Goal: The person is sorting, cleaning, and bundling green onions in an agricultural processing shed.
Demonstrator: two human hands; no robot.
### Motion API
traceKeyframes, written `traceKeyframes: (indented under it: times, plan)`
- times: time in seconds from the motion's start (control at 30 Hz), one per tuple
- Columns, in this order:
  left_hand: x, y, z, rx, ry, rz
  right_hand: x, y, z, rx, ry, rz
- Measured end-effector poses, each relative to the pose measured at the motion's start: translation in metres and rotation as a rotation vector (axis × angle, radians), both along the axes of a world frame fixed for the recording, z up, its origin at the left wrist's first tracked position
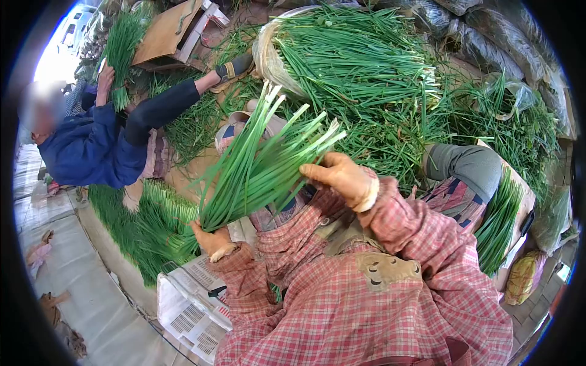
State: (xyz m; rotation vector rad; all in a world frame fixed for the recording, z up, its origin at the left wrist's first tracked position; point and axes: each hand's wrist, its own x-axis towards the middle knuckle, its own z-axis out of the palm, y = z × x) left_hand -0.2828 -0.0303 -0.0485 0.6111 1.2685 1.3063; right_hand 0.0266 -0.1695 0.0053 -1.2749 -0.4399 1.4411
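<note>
A loose bunch of long green stalks (259,165) is held up in front of me, its pale ends fanned out toward the upper right. My left hand (213,241), in a tan glove, is closed round the leafy lower end, with some fingers hidden behind the leaves. On the right side of the bunch, my right hand (342,178), also gloved, pinches stalks near the pale ends between thumb and fingers. Beyond the bunch lies a big heap of similar stalks (354,58), partly wrapped in clear plastic (268,55).
At the left a seated person (91,146) in blue holds another green bunch (125,46). Bunches (162,222) lie below that person. A wooden box (165,33) stands at the top left, a white crate (195,305) near my left sleeve. More stalks (500,226) lie at the right.
</note>
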Motion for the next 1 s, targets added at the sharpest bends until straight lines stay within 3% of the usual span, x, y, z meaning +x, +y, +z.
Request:
traceKeyframes:
  times: [0.03,0.1,0.13,0.17,0.2,0.27,0.33,0.4,0.43,0.47,0.6,0.67,0.73,0.8,0.83,0.87,0.9,1.0]
  plan:
    - [-0.002,-0.001,0.001,0.044,0.061,-0.034,-0.001,-0.003,0.0,0.054,0.201,-0.006]
    - [0.002,0.003,0.009,-0.051,-0.063,0.087,0.005,-0.012,0.004,0.157,0.593,-0.014]
    - [0.006,0.002,0.013,-0.103,-0.131,0.152,0.012,-0.021,0.017,0.174,0.421,-0.039]
    - [0.007,-0.001,0.011,-0.072,-0.007,0.106,0.021,-0.032,0.013,0.21,0.43,-0.055]
    - [0.008,-0.004,0.009,-0.043,0.118,0.056,0.036,-0.044,0.011,0.39,0.612,-0.072]
    - [0.01,-0.006,0.006,-0.011,0.25,-0.023,0.061,-0.071,0.027,0.638,0.456,-0.275]
    - [0.009,-0.005,0.007,0.004,0.261,-0.063,0.111,-0.099,0.024,0.609,0.348,-0.124]
    - [-0.011,-0.004,-0.015,0.201,0.809,-0.256,0.124,-0.092,0.013,-0.001,-0.533,-0.146]
    - [-0.007,-0.002,-0.014,0.208,0.834,-0.258,0.125,-0.08,0.013,0.019,-0.722,-0.094]
    - [-0.002,-0.001,-0.011,0.161,0.601,-0.223,0.122,-0.064,0.014,0.033,-0.912,-0.042]
    - [0.0,0.007,-0.01,-0.029,-0.072,-0.021,0.079,-0.001,0.001,0.389,-0.243,0.054]
    - [-0.004,0.002,-0.018,0.073,0.41,-0.143,0.071,0.002,0.001,0.39,-0.03,-0.014]
    - [-0.019,0.001,-0.036,0.084,0.492,-0.221,0.071,-0.002,0.006,0.511,0.245,-0.193]
    - [-0.034,0.005,-0.053,0.034,0.285,-0.255,0.106,-0.024,0.009,0.594,0.433,-0.44]
    - [-0.034,0.004,-0.054,0.018,0.239,-0.272,0.127,-0.04,0.013,0.715,0.453,-0.448]
    - [-0.016,-0.004,-0.04,0.021,0.309,-0.293,0.152,-0.061,0.007,0.65,0.348,-0.588]
    - [-0.002,-0.013,-0.028,0.024,0.379,-0.313,0.175,-0.079,-0.006,0.593,0.06,-0.563]
    - [0.02,-0.031,-0.009,0.365,1.332,-0.461,0.153,-0.08,-0.027,-0.098,-0.955,-0.305]
